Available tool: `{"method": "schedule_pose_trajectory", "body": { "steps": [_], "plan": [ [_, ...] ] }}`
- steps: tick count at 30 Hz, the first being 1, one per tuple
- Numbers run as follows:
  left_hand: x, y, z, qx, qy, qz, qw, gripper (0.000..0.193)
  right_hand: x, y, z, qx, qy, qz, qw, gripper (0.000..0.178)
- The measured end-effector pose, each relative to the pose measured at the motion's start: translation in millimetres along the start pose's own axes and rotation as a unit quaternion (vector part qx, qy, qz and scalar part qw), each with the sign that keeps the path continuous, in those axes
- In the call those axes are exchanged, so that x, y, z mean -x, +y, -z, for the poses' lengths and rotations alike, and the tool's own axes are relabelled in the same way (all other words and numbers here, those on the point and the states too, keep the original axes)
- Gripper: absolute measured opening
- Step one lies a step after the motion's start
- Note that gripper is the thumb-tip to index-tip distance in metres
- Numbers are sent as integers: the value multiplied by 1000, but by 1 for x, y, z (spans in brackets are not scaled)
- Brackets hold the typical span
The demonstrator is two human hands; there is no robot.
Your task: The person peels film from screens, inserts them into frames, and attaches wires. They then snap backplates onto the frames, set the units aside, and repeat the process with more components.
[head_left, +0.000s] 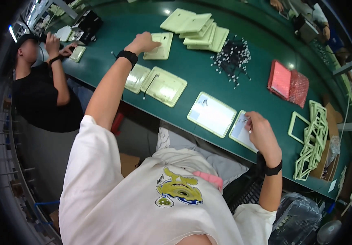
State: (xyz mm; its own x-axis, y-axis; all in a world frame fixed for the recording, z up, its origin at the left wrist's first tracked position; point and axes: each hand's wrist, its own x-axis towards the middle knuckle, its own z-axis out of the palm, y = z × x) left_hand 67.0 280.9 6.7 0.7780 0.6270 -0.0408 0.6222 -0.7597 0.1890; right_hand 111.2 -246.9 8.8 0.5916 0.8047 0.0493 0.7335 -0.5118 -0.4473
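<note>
1. The left hand [144,43] covers part of a pale-green shell [165,47]; its grip is unclear.
2. The right hand [262,134] hides part of a white-faced panel [238,130].
3. Single pieces in the dark cable heap [231,59] are too small to count.
4. The top edge crops a co-worker's hand [277,5].

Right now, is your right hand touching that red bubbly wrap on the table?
Apart. The head view shows it: bare green tabletop lies between the right hand and the red bubble wrap.
</note>
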Motion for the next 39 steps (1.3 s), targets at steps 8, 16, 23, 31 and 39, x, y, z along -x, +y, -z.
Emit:
{"method": "schedule_pose_trajectory", "body": {
  "steps": [8,16,23,31,39],
  "plan": [
    [-41,-13,-5,88,-35,80,992,42,38,0,43,-79,56,-119,988,26],
    [-39,-45,-6,235,-32,99,966,34,27,-19,59,-81,125,-79,986,26],
    [-24,-17,7,317,-96,126,935,42,11,-34,58,-82,117,-61,988,22],
    [-1,11,-8,174,-42,-12,984,47,1,-45,56,-87,114,-47,989,21],
    [46,5,64,492,-90,7,866,25,-1,-69,60,-76,188,-3,979,27]
  ]
}}
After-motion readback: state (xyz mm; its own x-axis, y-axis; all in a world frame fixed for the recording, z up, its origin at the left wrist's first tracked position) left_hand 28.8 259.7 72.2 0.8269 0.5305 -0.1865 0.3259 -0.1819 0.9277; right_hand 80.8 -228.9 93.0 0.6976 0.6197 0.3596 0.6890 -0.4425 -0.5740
